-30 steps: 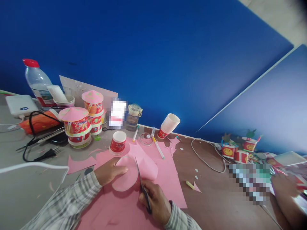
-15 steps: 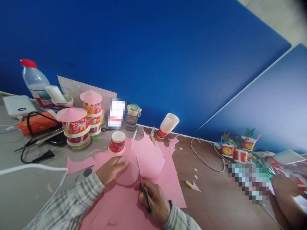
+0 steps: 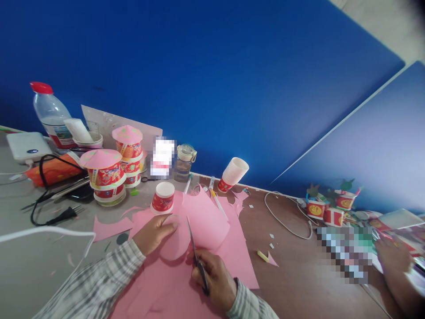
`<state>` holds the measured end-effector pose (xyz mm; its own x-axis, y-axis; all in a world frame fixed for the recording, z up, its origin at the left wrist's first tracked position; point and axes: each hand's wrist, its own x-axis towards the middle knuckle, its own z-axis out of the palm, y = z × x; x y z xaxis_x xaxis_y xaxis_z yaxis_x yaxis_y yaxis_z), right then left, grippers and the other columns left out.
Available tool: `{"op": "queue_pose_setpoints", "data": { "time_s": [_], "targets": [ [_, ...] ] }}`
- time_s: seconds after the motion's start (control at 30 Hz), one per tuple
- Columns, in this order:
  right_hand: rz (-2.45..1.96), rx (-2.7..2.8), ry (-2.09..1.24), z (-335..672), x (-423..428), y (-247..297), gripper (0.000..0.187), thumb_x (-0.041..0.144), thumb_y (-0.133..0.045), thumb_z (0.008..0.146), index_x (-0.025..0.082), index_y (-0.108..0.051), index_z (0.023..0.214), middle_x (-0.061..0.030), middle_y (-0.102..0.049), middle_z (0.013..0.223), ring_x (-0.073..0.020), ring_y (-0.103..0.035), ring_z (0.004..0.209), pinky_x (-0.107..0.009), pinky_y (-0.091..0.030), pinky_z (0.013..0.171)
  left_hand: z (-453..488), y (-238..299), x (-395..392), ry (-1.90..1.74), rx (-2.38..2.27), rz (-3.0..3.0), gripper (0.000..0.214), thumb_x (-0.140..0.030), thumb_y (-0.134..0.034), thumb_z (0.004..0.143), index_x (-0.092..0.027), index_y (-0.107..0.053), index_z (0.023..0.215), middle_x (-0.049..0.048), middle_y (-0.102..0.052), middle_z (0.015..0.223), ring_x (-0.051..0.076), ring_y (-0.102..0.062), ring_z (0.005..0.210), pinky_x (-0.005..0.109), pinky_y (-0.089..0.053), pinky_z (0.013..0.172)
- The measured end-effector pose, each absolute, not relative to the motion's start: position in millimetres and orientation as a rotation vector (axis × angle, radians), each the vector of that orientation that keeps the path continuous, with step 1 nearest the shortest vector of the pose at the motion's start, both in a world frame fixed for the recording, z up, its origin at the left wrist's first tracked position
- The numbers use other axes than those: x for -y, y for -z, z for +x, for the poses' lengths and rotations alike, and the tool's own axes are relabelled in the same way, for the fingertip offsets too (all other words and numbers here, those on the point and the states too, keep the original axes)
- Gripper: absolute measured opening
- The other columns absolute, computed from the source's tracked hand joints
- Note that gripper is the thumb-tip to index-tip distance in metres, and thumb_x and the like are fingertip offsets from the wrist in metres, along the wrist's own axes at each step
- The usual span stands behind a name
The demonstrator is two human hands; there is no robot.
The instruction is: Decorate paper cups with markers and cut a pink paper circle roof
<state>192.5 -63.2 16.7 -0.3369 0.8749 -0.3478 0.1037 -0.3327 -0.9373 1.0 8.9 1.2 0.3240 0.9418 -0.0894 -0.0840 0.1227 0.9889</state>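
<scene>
Two grips work low on the brown bench [image 3: 299,274]: black-handled steel scissors [image 3: 195,252] are clenched in the right grip [image 3: 212,277], and a rounded pink paper disc [image 3: 175,243] is pinched by the left grip [image 3: 154,232] just beside the blades. A ragged edge or a nicked finger is risked should the limp, thin pink paper sheet [image 3: 232,261] buckle. Beyond, a glossy red paper cup [image 3: 162,198] stands.

Soft, even daylight fills the scene. It is brighter toward the upper right, so the deep blue wall panel [image 3: 212,66] darkens leftward. The left hand [image 3: 153,233] casts only a faint shadow on the pink paper sheet [image 3: 232,261]. Wide-angle distortion bends and tilts the edges, the top-right corner is vignetted, and the far-right clutter looks smeared.
</scene>
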Motion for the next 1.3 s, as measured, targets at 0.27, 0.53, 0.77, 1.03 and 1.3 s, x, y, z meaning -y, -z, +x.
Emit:
{"op": "queue_pose_setpoints", "data": {
  "time_s": [0.27,0.53,0.77,1.03,1.3],
  "targets": [
    [-1.285,1.331,-1.732,192.6,62.6,-17.7,0.012,0.021,-0.058,0.063,0.019,-0.060,0.075,0.0105,-0.040,0.043,-0.0058,-0.033,0.037,-0.014,-0.028,0.037,-1.8,-1.8,-9.9,-0.935,-0.966,1.229,0.032,-0.036,-0.060,0.059,-0.015,-0.066,0.083,0.0021,-0.072,0.068,0.027,-0.061,0.072,0.036,-0.048,0.065],
    [-1.290,1.342,-1.721,190.7,63.6,-20.1,0.012,0.021,-0.055,0.062,0.020,-0.060,0.073,0.0105,-0.039,0.044,-0.0058,-0.032,0.037,-0.014,-0.029,0.037,-0.9,-2.8,-8.1,-0.920,-0.936,1.186,0.030,-0.036,-0.061,0.059,-0.015,-0.066,0.080,0.0007,-0.071,0.061,0.024,-0.061,0.065,0.032,-0.049,0.058],
    [-1.288,1.376,-1.716,192.7,62.5,-18.4,0.012,0.019,-0.054,0.065,0.019,-0.061,0.075,0.0103,-0.040,0.044,-0.0060,-0.034,0.038,-0.014,-0.028,0.038,-1.1,-1.8,-8.8,-0.881,-0.921,1.211,0.028,-0.036,-0.059,0.060,-0.015,-0.066,0.078,-0.0006,-0.069,0.060,0.023,-0.059,0.062,0.031,-0.047,0.055],
    [-1.281,1.356,-1.725,191.8,62.9,-18.3,0.013,0.019,-0.053,0.065,0.019,-0.061,0.075,0.0106,-0.039,0.043,-0.0057,-0.033,0.037,-0.014,-0.027,0.037,-3.6,0.9,-11.4,-0.884,-0.957,1.301,0.026,-0.034,-0.059,0.061,-0.016,-0.066,0.078,-0.0014,-0.069,0.062,0.022,-0.057,0.065,0.031,-0.046,0.060],
    [-1.332,1.370,-1.733,193.3,62.1,-17.3,0.017,0.014,-0.052,0.061,0.019,-0.061,0.075,0.0106,-0.041,0.043,-0.0056,-0.034,0.037,-0.014,-0.026,0.037,-5.9,-1.5,-12.6,-0.865,-0.951,1.306,0.025,-0.034,-0.059,0.060,-0.017,-0.066,0.078,-0.0019,-0.068,0.064,0.021,-0.056,0.066,0.031,-0.045,0.062]
  ]
}}
